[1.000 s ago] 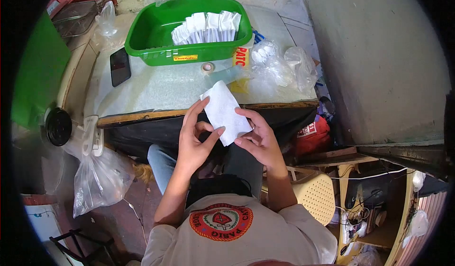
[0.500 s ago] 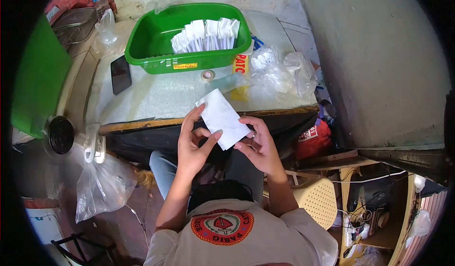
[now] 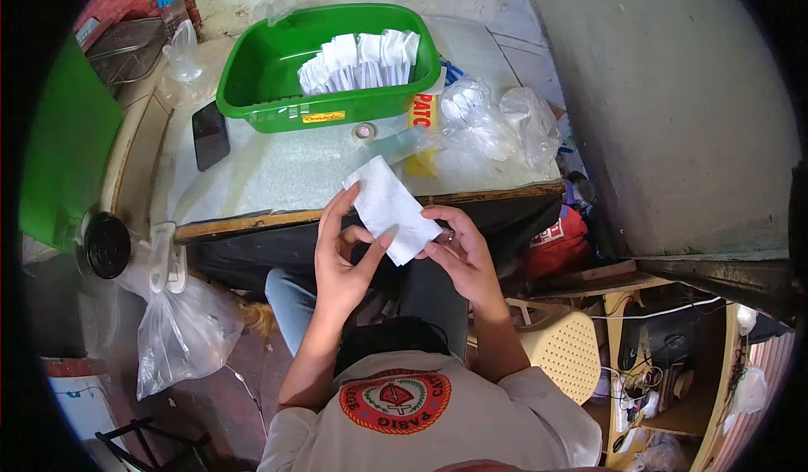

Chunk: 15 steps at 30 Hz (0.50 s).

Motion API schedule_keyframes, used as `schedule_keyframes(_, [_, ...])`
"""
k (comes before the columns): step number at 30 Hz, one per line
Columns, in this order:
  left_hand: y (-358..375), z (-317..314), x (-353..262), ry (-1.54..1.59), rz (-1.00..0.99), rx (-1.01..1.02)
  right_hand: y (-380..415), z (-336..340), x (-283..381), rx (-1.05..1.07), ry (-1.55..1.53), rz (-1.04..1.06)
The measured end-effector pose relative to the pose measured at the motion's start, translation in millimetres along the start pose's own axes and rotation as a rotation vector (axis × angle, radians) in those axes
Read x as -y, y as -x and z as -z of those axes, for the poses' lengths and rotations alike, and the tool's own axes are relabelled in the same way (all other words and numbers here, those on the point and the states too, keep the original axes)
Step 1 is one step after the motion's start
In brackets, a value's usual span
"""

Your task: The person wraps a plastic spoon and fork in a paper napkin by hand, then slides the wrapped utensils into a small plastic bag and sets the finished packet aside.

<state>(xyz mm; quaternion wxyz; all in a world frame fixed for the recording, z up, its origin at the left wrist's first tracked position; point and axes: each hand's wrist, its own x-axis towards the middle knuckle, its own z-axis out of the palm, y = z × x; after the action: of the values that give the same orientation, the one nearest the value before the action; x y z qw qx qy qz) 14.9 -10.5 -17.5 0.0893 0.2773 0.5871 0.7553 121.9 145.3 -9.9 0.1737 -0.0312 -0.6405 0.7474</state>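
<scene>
A folded white paper napkin [image 3: 390, 211] is held up between both hands, just in front of the table's near edge. My left hand [image 3: 343, 249] pinches its left side, with the thumb on the face and fingers along the upper left edge. On the right, my right hand [image 3: 461, 251] grips the right edge and lower right corner between thumb and fingers. Beyond the napkin, a green basin [image 3: 252, 60] stands on the table, and a row of folded white napkins [image 3: 362, 60] leans together inside it.
The table [image 3: 252, 190] also bears a phone [image 3: 210, 135], a tape roll [image 3: 364, 132], a yellow packet with red letters [image 3: 422, 114] and crumpled clear plastic bags [image 3: 488, 127]. A plastic bag [image 3: 185, 329] hangs at the left. A yellow perforated stool [image 3: 564, 350] stands at the right.
The right thumb has shifted slightly up along the napkin's lower right corner. The napkin has tilted a little in the hands. The view has shifted slightly.
</scene>
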Motion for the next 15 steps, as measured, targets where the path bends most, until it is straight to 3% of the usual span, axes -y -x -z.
schedule_keyframes(15, [3.3, 2.2, 4.4, 0.108, 0.049, 0.006, 0.3, -3.6, 2.0, 0.003, -0.033, 0.019])
